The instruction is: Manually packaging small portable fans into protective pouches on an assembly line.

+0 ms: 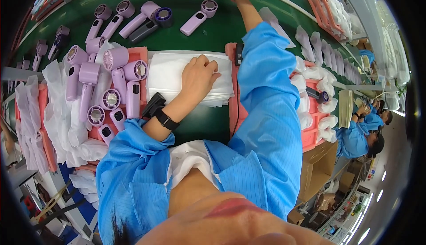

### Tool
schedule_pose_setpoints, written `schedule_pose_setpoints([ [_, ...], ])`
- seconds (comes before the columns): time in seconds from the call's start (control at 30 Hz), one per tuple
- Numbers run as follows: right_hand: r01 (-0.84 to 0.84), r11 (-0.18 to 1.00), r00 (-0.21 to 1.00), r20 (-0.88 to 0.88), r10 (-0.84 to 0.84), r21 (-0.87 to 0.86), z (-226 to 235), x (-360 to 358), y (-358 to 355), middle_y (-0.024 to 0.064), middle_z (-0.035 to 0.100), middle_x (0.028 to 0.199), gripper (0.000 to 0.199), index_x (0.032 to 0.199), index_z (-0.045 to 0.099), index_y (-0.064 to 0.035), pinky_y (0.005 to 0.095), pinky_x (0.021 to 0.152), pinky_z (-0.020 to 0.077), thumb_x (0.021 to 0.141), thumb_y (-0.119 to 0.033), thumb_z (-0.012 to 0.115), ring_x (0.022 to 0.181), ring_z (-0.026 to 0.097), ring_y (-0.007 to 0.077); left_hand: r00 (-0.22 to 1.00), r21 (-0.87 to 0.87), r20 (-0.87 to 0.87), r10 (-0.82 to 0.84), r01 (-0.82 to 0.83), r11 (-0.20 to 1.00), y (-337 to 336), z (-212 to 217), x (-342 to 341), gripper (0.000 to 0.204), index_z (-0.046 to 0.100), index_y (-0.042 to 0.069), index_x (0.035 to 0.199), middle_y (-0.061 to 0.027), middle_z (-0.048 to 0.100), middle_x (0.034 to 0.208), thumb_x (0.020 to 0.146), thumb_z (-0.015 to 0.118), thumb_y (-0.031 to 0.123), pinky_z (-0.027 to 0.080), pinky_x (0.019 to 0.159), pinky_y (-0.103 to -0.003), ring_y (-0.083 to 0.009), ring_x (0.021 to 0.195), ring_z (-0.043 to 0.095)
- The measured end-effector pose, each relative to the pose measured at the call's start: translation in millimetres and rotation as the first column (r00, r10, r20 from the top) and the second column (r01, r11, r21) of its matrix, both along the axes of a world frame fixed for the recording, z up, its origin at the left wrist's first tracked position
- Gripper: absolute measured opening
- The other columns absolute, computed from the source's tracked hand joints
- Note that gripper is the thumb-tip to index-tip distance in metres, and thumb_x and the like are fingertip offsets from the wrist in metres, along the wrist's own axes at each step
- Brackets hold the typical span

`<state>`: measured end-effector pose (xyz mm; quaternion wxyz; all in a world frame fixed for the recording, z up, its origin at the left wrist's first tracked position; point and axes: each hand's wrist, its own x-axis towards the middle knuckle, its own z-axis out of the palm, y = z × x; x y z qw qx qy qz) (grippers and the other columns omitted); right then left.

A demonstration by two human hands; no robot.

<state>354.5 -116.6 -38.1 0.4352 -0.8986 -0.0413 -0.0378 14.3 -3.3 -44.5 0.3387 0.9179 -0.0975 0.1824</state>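
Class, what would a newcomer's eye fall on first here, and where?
First, the heap of lilac handheld fans left of centre, with more on the green bench beyond. Then the bright blue right sleeve, stretched toward the top edge, and the left hand on white sheets near the centre.

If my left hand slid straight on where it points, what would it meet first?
Past the white sheets under your left hand, perhaps the pink tray or green table; depth is unclear.
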Motion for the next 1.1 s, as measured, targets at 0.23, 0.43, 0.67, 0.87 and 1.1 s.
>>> schedule_pose_setpoints([
  [0.23, 0.054, 0.993, 0.995, -0.074, -0.062, -0.108, -68, 104, -54, 0.0116, 0.062, 0.076, 0.025, 0.089, 0.061, -0.0004, 0.0393, 0.059, 0.0494, 0.083, -0.023, 0.052, 0.067, 0.06, 0.025, 0.983, -0.042, 0.025, -0.182, 0.183, 0.982, -29, 15, 4, 0.02, 0.063, 0.009, 0.08, -0.0068, 0.055, 0.084, 0.068, 0.077, 0.016, 0.045, 0.066, -0.038, -0.0269, 0.079, 0.054],
  [0.43, 0.007, 0.949, 0.987, -0.152, 0.044, 0.315, -15, -39, -80, 0.0083, 0.057, 0.064, 0.017, 0.083, 0.059, -0.0022, 0.0362, 0.041, 0.0419, 0.079, -0.018, 0.06, 0.049, 0.053, 0.0212, 0.993, 0.013, -0.002, -0.117, 0.117, 0.993, -9, 6, 6, 0.018, 0.064, 0.011, 0.084, -0.0057, 0.057, 0.086, 0.073, 0.075, 0.021, 0.046, 0.066, -0.037, -0.0269, 0.081, 0.056],
  [0.67, 0.357, 0.931, 0.915, 0.175, -0.364, 0.073, 72, -226, -288, 0.0055, 0.061, 0.072, 0.04, 0.11, 0.062, 0.0002, 0.0303, 0.052, 0.0473, 0.075, -0.019, 0.065, 0.06, 0.057, 0.017, 0.98, 0.081, 0.083, -0.184, 0.177, 0.981, -23, 7, 7, 0.013, 0.065, 0.013, 0.082, -0.0047, 0.057, 0.085, 0.074, 0.074, 0.019, 0.046, 0.064, -0.038, -0.0267, 0.075, 0.055],
  [0.87, 0.608, 0.791, 0.793, -0.015, -0.608, 0.063, 86, -289, -317, 0.0128, 0.066, 0.081, 0.039, 0.101, 0.063, 0.005, 0.0325, 0.059, 0.0509, 0.076, -0.025, 0.066, 0.068, 0.063, 0.0228, 0.989, 0.092, -0.022, -0.146, 0.148, 0.985, -11, 2, 3, 0.012, 0.065, 0.011, 0.083, -0.0059, 0.059, 0.086, 0.082, 0.068, 0.023, 0.046, 0.067, -0.037, -0.0274, 0.08, 0.058],
  [1.1, 0.958, 0.28, 0.275, 0.47, -0.839, -0.062, 11, -372, -410, 0.0227, 0.066, 0.093, 0.04, 0.095, 0.062, 0.0059, 0.0406, 0.074, 0.0507, 0.075, -0.029, 0.068, 0.081, 0.065, 0.031, 0.988, 0.112, -0.025, -0.15, 0.152, 0.982, -17, 4, 5, 0.012, 0.064, 0.011, 0.082, -0.0059, 0.059, 0.085, 0.082, 0.068, 0.023, 0.046, 0.066, -0.037, -0.0274, 0.08, 0.058],
])
